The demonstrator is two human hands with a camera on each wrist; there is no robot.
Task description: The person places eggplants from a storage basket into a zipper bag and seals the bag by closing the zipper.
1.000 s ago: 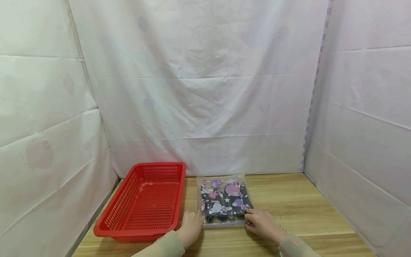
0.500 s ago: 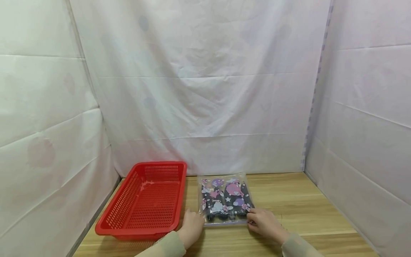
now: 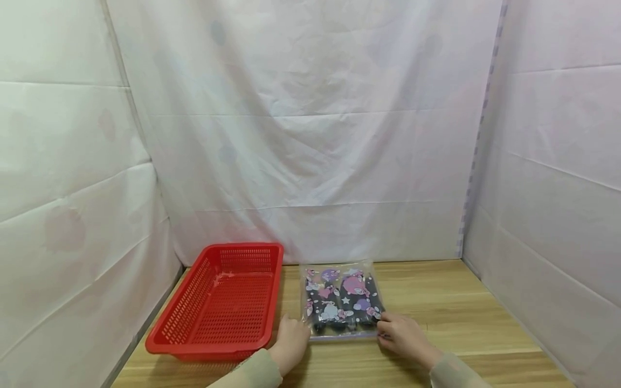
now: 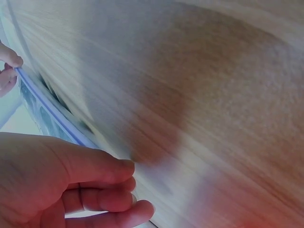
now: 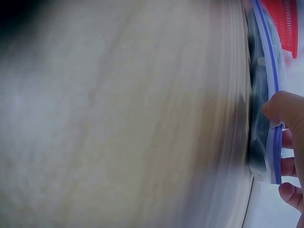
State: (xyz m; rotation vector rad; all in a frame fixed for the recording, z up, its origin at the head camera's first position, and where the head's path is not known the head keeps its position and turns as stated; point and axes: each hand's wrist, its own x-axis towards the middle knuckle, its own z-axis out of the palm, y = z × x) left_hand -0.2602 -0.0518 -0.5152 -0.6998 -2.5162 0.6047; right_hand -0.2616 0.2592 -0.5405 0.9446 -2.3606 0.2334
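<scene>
A clear zip bag [image 3: 342, 299] with black contents and pink, purple and white cartoon prints lies on the table, its blue-purple zip edge towards me. My left hand [image 3: 292, 340] is at the bag's near left corner. In the left wrist view its thumb and fingers curl together where the zip strip [image 4: 52, 107] runs in behind them. At the near right corner my right hand [image 3: 405, 335] pinches the zip edge. The right wrist view shows the thumb on one side of the strip [image 5: 275, 142] and fingertips on the other.
A red perforated plastic basket [image 3: 269, 318] stands left of the bag, close to my left forearm. The wood-grain table [image 3: 466, 323] reaches back to a hanging white cloth [image 3: 315, 161]. More cloth walls line the left and right sides.
My right hand has edged slightly to the right along the bag's near edge. The head view has shifted a little; my left hand stays at its corner.
</scene>
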